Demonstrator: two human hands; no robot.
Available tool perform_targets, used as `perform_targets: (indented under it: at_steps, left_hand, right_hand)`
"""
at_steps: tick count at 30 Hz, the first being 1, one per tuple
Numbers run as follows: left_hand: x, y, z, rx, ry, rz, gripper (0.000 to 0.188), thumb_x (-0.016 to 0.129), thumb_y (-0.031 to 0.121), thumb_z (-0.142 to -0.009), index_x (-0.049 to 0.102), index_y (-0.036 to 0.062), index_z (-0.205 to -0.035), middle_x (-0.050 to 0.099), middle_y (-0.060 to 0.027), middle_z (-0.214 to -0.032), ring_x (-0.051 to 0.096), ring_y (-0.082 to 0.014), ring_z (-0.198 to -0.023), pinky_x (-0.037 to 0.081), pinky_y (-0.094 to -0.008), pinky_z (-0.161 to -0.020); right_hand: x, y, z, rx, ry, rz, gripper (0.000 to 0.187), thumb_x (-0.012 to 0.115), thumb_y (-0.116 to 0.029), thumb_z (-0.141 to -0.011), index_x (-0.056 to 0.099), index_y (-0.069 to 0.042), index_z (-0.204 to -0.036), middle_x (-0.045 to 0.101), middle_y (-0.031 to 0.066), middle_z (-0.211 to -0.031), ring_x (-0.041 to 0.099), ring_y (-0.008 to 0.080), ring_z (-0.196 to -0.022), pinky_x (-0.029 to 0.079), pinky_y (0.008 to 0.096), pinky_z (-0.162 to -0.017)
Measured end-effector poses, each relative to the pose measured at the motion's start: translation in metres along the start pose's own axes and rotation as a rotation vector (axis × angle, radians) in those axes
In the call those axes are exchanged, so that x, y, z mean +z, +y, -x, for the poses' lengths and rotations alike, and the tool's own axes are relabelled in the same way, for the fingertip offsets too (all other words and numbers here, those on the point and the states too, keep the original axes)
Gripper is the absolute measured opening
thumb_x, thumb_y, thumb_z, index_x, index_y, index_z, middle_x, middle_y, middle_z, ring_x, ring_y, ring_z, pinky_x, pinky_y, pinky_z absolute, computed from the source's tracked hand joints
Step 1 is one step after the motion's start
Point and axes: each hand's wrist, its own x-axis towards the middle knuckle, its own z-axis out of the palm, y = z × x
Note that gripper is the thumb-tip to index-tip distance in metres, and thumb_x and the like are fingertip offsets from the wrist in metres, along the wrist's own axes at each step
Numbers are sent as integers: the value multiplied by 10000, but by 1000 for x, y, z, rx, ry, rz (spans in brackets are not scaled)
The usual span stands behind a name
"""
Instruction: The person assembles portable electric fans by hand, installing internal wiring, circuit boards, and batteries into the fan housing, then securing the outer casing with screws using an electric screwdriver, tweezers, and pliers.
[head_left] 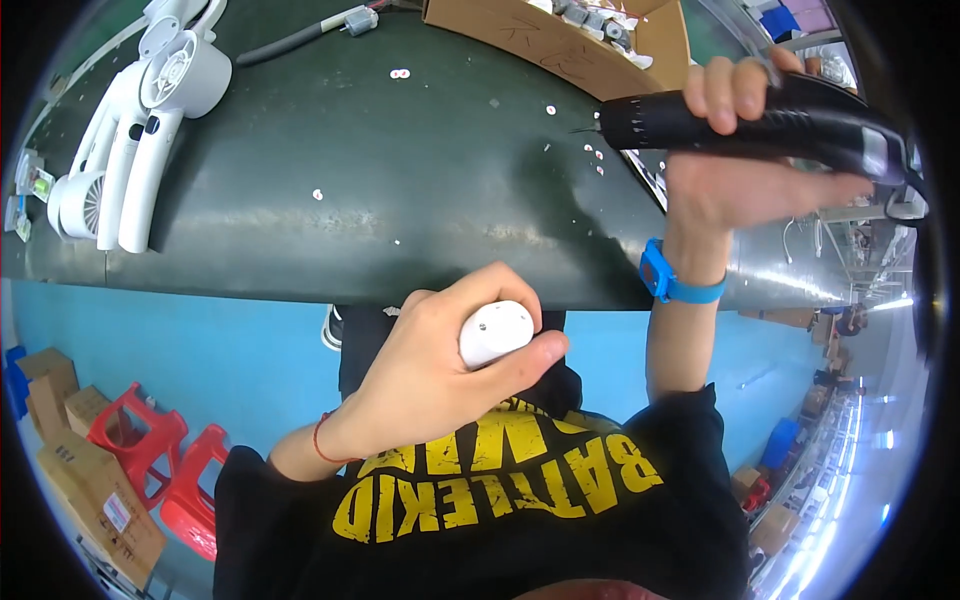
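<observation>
My left hand is wrapped round a white rounded plastic piece, just in front of the table edge. The piece's end faces up and shows small dark screw spots; the rest is hidden in my palm. In my right hand, raised over the right side of the table, is a black electric screwdriver. It lies nearly level, its thin bit pointing left, away from the white piece. A cord hangs from its rear end. At the table's far left lie several white handheld fans.
A cardboard box with small grey and white parts stands at the back. Near it lies a dark cable with a connector. Small round labels dot the green table. Red stools and cartons stand on the floor at left.
</observation>
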Motion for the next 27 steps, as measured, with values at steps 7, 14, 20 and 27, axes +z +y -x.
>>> perform_targets:
  at_steps: [7,14,20,27]
  left_hand:
    - [1,2,-6,38,51,104,116,660,56,-862,580,31,-944,572,25,-719,509,-16,-617,383,-184,-544]
    - [14,13,-4,-4,195,343,342,624,9,-860,539,-15,-1191,587,-22,-840,540,-44,-589,402,-176,-519]
    - [15,16,-8,66,109,245,253,632,-9,-843,618,-37,-1095,617,-47,-862,566,-56,-612,422,-185,-513]
    - [26,23,-5,298,170,-213,145,717,-69,-716,700,-15,-850,657,-83,-840,592,-97,-696,433,-230,-616]
  right_hand:
    - [1,12,3,65,59,-45,968,336,-893,-719,553,-13,-1060,438,10,-672,376,108,-561,327,252,-546]
    - [45,-33,14,8,-31,-203,670,409,-717,-861,521,-65,-965,441,-48,-610,424,53,-481,398,211,-497]
    - [44,-68,24,88,-39,-252,519,454,-580,-894,529,-67,-917,558,2,-595,575,106,-479,520,223,-480]
    - [31,-73,20,120,-364,-307,267,563,-321,-889,563,-54,-875,606,44,-614,619,151,-512,568,245,-543]
